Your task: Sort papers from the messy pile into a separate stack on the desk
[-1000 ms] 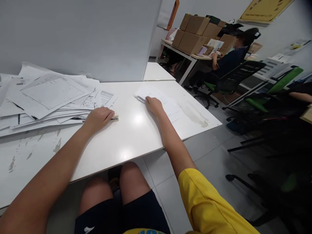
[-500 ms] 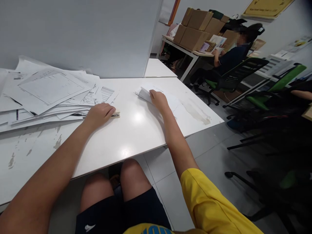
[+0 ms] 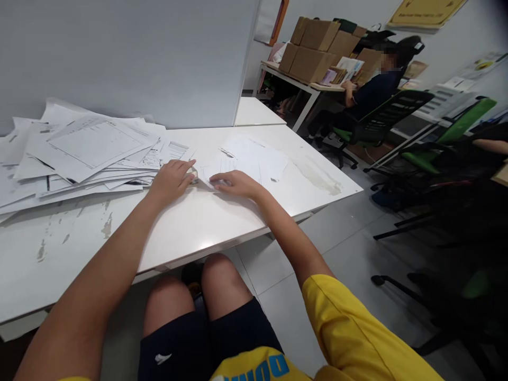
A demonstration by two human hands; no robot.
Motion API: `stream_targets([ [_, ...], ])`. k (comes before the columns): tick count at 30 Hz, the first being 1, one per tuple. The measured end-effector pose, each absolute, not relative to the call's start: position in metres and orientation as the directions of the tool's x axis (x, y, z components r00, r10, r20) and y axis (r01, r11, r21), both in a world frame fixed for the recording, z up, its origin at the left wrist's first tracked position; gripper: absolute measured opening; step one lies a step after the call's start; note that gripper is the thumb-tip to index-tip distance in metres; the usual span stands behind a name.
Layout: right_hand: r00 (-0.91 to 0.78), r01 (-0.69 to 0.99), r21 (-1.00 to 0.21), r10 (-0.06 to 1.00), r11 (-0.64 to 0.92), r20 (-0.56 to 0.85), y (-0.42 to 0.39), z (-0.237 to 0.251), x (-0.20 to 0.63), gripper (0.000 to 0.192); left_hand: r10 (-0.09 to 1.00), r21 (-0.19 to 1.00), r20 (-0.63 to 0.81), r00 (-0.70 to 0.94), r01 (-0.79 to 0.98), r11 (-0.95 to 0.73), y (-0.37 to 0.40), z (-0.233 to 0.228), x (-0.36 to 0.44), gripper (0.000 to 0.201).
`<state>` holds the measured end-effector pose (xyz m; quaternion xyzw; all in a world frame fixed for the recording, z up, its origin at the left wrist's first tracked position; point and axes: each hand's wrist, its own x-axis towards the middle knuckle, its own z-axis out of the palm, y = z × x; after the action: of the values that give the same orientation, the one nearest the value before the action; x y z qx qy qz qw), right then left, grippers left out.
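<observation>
My left hand (image 3: 172, 180) lies over a small beige stapler (image 3: 194, 178) on the white table (image 3: 198, 225), at the right edge of a big loose pile of printed papers (image 3: 87, 153). My right hand (image 3: 234, 184) rests palm down on the near corner of a thin set of white sheets (image 3: 246, 159), fingers pointing left toward the stapler. That corner lies right beside the stapler. The two hands are a few centimetres apart. Whether the corner is inside the stapler's jaw I cannot tell.
A grey partition (image 3: 138, 58) stands behind the table. To the right is open floor, with a black office chair (image 3: 392, 114) and green chairs (image 3: 464, 127). A seated person (image 3: 373, 87) works at a far desk stacked with cardboard boxes (image 3: 313, 53).
My right hand picked up the sheets at the right and drew them left to the stapler. My left hand stayed on the stapler. The view shifted slightly.
</observation>
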<state>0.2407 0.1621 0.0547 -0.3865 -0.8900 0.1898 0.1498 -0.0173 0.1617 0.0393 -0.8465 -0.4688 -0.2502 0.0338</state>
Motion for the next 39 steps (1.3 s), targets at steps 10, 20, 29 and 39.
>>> stream_targets([
  [10,-0.346,0.845,-0.454,0.936,0.282,-0.061,0.186,0.038,0.244,0.065,0.691,0.023,0.331,0.642,0.727,-0.687,0.151,0.047,0.000,0.041],
  [20,-0.438,0.661,-0.610,0.885,0.436,0.159,0.191,0.025,0.226,0.062,0.681,0.080,0.320,0.658,0.698,-0.712,0.158,0.041,-0.003,0.039],
  [29,-0.034,0.923,-0.382,0.998,0.052,0.053,0.200,0.044,0.274,0.054,0.790,0.197,0.293,0.539,0.775,-0.601,0.153,0.047,-0.005,0.039],
  [39,0.040,0.954,-0.300,0.995,-0.010,0.094,0.199,0.040,0.267,0.043,0.832,0.095,0.220,0.510,0.837,-0.539,0.148,0.050,0.008,0.045],
])
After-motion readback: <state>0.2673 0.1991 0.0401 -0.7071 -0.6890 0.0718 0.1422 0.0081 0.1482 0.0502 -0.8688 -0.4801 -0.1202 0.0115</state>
